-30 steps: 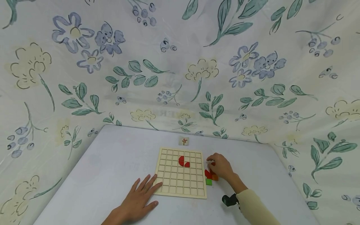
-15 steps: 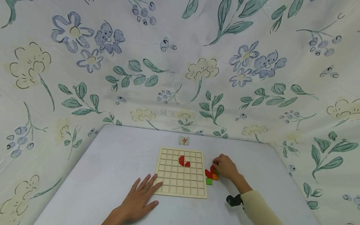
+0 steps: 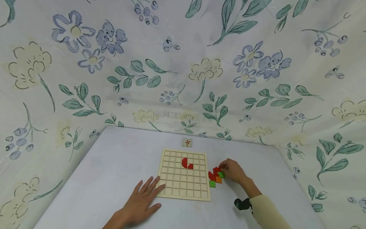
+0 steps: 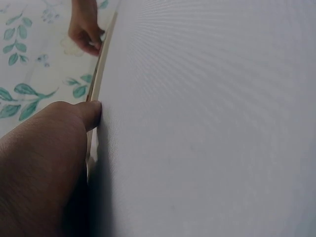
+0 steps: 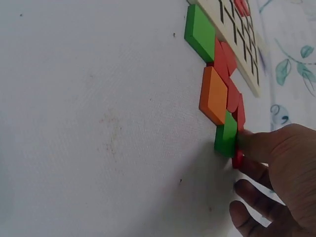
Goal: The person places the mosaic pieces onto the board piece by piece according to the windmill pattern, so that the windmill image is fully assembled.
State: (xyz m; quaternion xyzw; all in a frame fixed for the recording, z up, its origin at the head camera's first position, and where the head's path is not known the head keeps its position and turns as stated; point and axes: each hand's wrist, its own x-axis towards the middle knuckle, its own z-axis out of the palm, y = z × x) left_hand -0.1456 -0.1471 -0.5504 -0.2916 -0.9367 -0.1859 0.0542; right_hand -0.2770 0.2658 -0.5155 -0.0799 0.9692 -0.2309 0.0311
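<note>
A pale wooden grid board (image 3: 183,186) lies on the white table, with red curved pieces (image 3: 185,163) set in its upper middle cells. My left hand (image 3: 138,202) rests with spread fingers on the board's near left corner. Right of the board, my right hand (image 3: 234,171) pinches a small red piece (image 5: 237,159) between thumb and forefinger, at the far end of a cluster of loose pieces. The hand partly hides that piece. In the cluster are a green square (image 3: 212,184), an orange square (image 3: 218,180), another green piece (image 5: 226,134) and several red ones (image 3: 211,176).
A small card (image 3: 187,142) with a red figure on a grid lies beyond the board. A floral cloth (image 3: 183,79) hangs behind the table (image 3: 123,152) and along its sides. A dark device (image 3: 242,204) is strapped near the right sleeve (image 3: 267,211).
My right hand has moved right, away from the board, over the loose pieces. A green piece and red pieces formerly under it now show. My left hand stays put.
</note>
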